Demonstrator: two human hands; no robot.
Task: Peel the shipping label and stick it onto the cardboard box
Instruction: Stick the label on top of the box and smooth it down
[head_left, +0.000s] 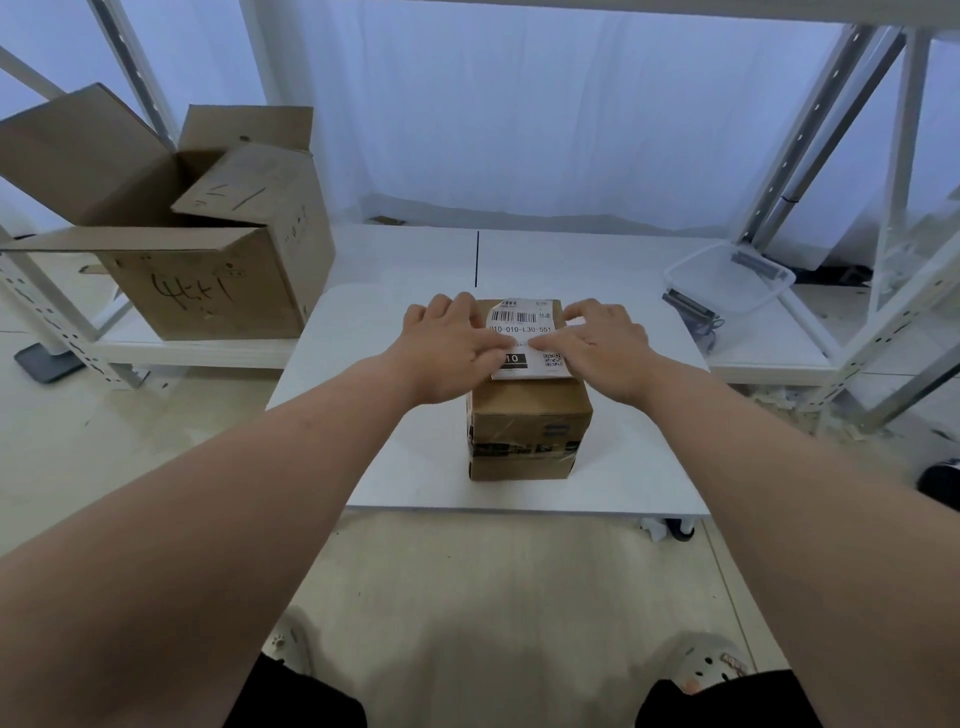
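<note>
Two bare forearms reach forward from the bottom corners, wrists angled inward so the hands meet over a small cardboard box (527, 415) standing on a white table (389, 467). The shipping label (525, 323) lies flat on the box's top face, its near edge just overhanging the front, and it sits directly between and under both hands. The left hand (447, 345) rests palm-down on the label's left side, fingers loosely spread and fairly straight. The right hand (605, 345) mirrors it on the right side, also flat and spread, pinching nothing. The two thumbs come tip to tip across the label's middle.

The label shows a barcode near its far edge, then "010-010-L30-551", and lower down a black block reading "10" beside a small QR code. A band of printed tape crosses the box's near face; its writing is too small to read.

Farther back on the left, a large open carton (208, 280) sits on a low shelf with handwritten marks on its side — not legible. On the right lies a clear plastic tub (727, 280).
</note>
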